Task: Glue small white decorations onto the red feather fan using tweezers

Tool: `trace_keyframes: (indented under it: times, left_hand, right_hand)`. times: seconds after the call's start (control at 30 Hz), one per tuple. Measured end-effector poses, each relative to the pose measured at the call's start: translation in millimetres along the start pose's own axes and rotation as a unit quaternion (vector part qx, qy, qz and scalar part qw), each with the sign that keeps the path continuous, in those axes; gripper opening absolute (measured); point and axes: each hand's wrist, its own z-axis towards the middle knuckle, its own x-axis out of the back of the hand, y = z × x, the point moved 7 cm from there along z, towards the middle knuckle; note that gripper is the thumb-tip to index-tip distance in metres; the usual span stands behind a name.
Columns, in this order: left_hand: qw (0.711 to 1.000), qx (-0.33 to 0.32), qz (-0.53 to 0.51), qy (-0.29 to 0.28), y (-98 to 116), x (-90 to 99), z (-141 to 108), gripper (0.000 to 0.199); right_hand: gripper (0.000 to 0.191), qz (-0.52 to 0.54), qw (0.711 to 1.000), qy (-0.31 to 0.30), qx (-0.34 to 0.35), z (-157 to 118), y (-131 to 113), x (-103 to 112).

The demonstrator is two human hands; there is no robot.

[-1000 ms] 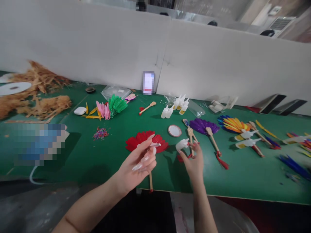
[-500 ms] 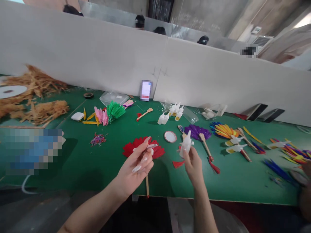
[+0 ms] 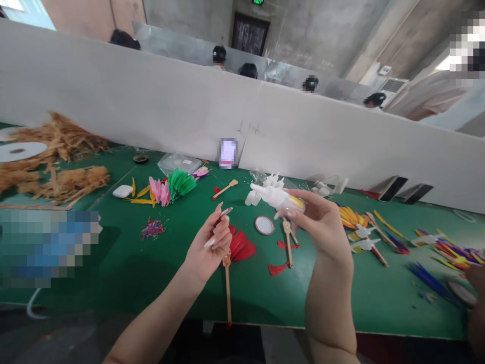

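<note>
Craft workshop: long green worktable (image 3: 182,283), feather fans (image 3: 242,244), glue bottles (image 3: 253,196) (people (image 3: 219,54) beyond partition (image 3: 182,96)).

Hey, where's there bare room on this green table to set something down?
Bare tabletop shows between the scattered coloured bits and left forearm, and between the red fan's handle and right forearm, below the red tassels. It's crowded on the right, with blue feathers and small bottles.

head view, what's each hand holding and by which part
Right hand: white squeeze bottle, by its body. Left hand: a slim object, too small to identify or tell which part.
</note>
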Motion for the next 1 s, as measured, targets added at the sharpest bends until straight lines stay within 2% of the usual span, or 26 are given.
trace_keyframes:
  times: [0.1,0.23,0.4,0.5,0.57,0.67,0.77,0.87,1.0]
  left_hand:
    - [1.000,-0.003,-0.009,0.001,2,4.9,2,0.058]
    - [1.000,-0.001,-0.018,-0.004,3,5.9,2,0.056]
    - [1.000,0.005,-0.028,-0.009,2,2.5,0,0.057]
    - [0.999,0.003,-0.032,-0.012,3,0.8,-2,0.057]
    - [0.999,0.003,-0.033,-0.014,4,-0.7,-2,0.058]
    - [0.999,0.012,-0.032,-0.014,1,-3.4,-3,0.059]
    - [0.999,0.017,-0.029,-0.014,-2,-5.0,-4,0.059]
    - [0.999,0.019,-0.026,-0.015,-5,-4.4,-4,0.058]
    - [0.999,0.028,-0.016,-0.020,-11,-4.2,-5,0.058]
  right_hand:
    - [0.038,0.027,0.999,-0.018,-0.024,7,3,-3]
    - [0.033,0.042,0.999,-0.024,-0.014,12,3,-2]
    - [0.033,0.052,0.999,-0.003,-0.006,16,0,0]
    - [0.037,0.064,0.997,0.034,0.000,20,-1,5]
    - [0.032,0.067,0.995,0.066,0.013,24,1,10]
    - [0.026,0.067,0.989,0.121,0.049,27,7,18]
    - [0.027,0.058,0.977,0.180,0.099,24,9,23]
    - [0.033,0.069,0.977,0.165,0.114,22,7,14]
    - [0.038,0.128,0.980,0.127,0.082,23,-2,-3]
